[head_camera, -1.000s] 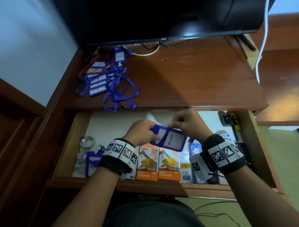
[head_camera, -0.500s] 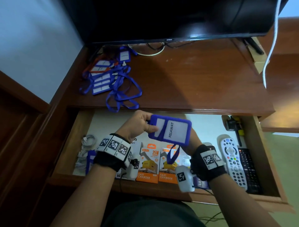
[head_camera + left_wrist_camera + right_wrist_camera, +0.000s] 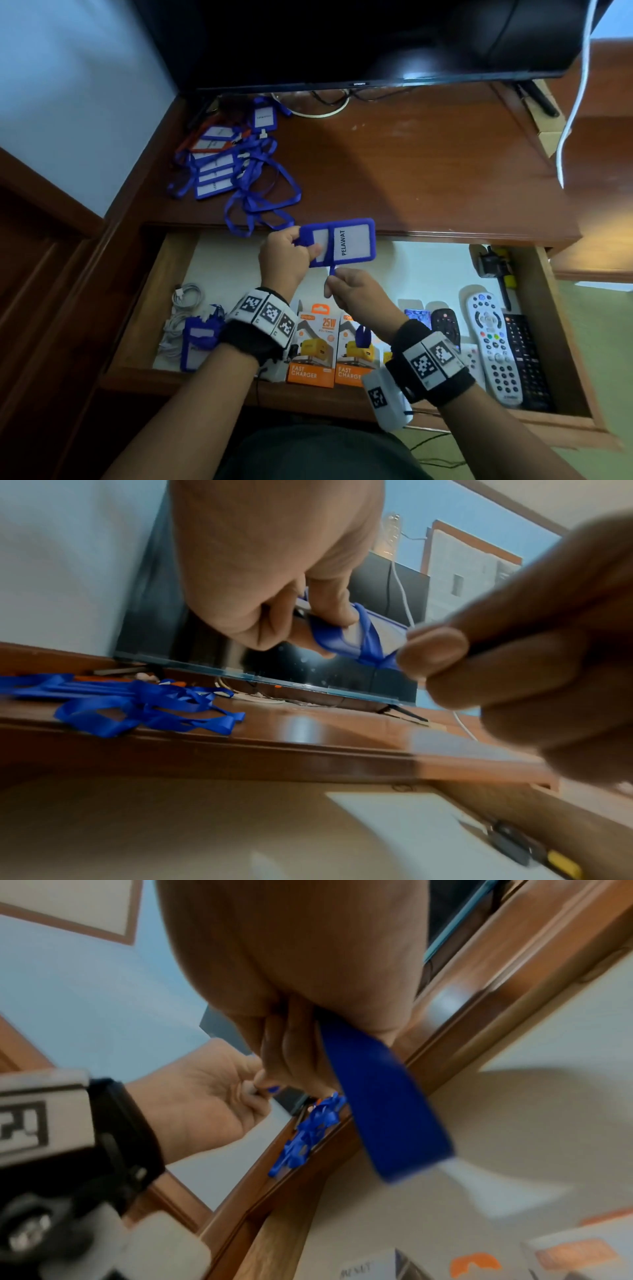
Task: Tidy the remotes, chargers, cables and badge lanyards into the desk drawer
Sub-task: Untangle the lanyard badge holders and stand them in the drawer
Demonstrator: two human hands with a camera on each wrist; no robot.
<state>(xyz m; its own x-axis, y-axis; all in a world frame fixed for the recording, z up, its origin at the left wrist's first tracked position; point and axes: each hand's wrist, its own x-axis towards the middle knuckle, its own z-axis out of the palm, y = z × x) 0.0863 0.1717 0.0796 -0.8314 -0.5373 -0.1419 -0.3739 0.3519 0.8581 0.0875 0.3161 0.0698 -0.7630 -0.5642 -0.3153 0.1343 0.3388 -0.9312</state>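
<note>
A blue badge holder (image 3: 349, 241) marked PELAWAT hangs above the open drawer (image 3: 150, 294). My left hand (image 3: 291, 250) grips its left end, with the strap wound across its face (image 3: 368, 639). My right hand (image 3: 346, 287) pinches the blue lanyard strap (image 3: 380, 1099) just below the holder; the strap's loose end (image 3: 362, 337) dangles under that wrist. A pile of blue badge lanyards (image 3: 236, 164) lies on the desk top (image 3: 428, 164) at the back left. In the drawer lie another blue badge (image 3: 197, 342), white cables (image 3: 181, 308), two orange charger boxes (image 3: 313, 349) and remotes (image 3: 489, 342).
A dark monitor (image 3: 359, 37) stands at the back of the desk with cables under it. A white cable (image 3: 579, 96) hangs at the right. A black and yellow plug (image 3: 493, 265) sits in the drawer's far right corner. The pale wall (image 3: 68, 85) closes the left side.
The badge holder has risen towards the desk edge. My right hand has left the holder's right end, dropped below it and now pinches the strap close under it.
</note>
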